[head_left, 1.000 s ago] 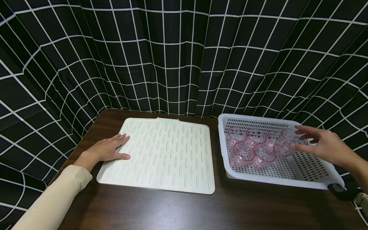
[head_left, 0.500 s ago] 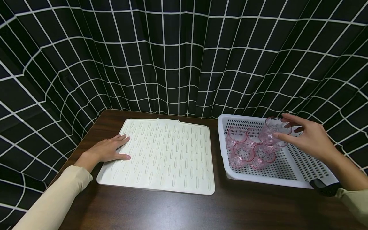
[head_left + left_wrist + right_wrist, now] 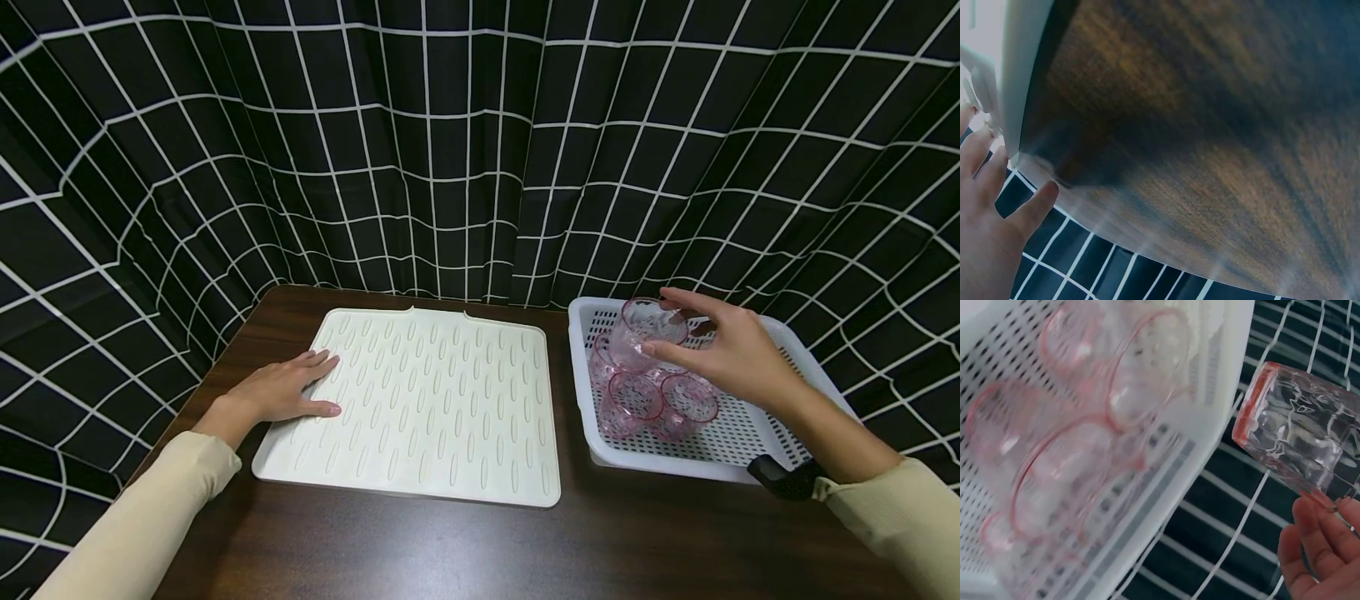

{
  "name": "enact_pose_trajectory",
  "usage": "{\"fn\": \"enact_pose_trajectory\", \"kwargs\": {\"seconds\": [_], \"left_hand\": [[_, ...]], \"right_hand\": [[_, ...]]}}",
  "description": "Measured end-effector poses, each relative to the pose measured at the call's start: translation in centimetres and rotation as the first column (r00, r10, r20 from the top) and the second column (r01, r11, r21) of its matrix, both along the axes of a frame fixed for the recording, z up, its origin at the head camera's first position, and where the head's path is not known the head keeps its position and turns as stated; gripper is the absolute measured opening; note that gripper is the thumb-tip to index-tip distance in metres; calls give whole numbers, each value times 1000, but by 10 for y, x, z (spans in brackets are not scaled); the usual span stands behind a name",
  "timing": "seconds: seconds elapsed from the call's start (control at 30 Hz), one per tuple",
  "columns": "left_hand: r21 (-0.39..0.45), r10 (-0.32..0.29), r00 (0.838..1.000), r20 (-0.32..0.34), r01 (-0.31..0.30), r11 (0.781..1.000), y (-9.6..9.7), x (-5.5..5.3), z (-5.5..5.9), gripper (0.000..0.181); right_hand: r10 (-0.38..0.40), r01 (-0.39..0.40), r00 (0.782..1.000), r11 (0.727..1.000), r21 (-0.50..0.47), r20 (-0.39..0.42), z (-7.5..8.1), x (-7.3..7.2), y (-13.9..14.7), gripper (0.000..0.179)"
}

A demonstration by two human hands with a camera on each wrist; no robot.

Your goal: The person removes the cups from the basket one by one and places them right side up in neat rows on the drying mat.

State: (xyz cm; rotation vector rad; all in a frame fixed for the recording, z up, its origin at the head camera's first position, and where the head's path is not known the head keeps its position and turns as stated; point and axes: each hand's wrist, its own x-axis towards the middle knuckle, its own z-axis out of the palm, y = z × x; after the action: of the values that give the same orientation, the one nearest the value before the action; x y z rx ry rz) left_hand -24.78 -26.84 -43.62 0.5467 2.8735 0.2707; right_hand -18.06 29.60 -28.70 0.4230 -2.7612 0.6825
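Observation:
With thumb and fingers, my right hand [image 3: 723, 346] holds a clear pink-tinted glass [image 3: 637, 337] with a red rim, raised over the left back part of a white perforated basket [image 3: 675, 468]. The right wrist view shows this glass [image 3: 1300, 428] tilted, with the fingers [image 3: 1319, 540] at its side. Below it, more of the same glasses [image 3: 636, 404] stand in the basket, some partly hidden by the held glass and the hand. My left hand [image 3: 273, 392] rests, fingers spread, on the left edge of a white ridged drying mat [image 3: 442, 408].
The brown wooden table [image 3: 480, 550] carries the mat at left and the basket at right, with a narrow strip of table between them. A black curtain with white grid lines [image 3: 480, 167] stands behind and at both sides.
My right hand has lifted the glass from the basket's middle and carried it leftward over the other glasses. The left hand has stayed on the mat.

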Motion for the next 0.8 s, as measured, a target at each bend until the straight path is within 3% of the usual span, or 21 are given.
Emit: {"fn": "enact_pose_trajectory", "kwargs": {"seconds": [0.3, 0.8], "left_hand": [[-9, -26, 999, -27, 25, 1000, -2, 0, -4, 102], [-14, -26, 999, -43, 26, 1000, 0, 0, -6, 98]], "right_hand": [[124, -124, 992, 992, -20, -5, -3, 3, -45, 78], [260, -260, 962, 966, -20, 86, -19, 7, -86, 80]]}}
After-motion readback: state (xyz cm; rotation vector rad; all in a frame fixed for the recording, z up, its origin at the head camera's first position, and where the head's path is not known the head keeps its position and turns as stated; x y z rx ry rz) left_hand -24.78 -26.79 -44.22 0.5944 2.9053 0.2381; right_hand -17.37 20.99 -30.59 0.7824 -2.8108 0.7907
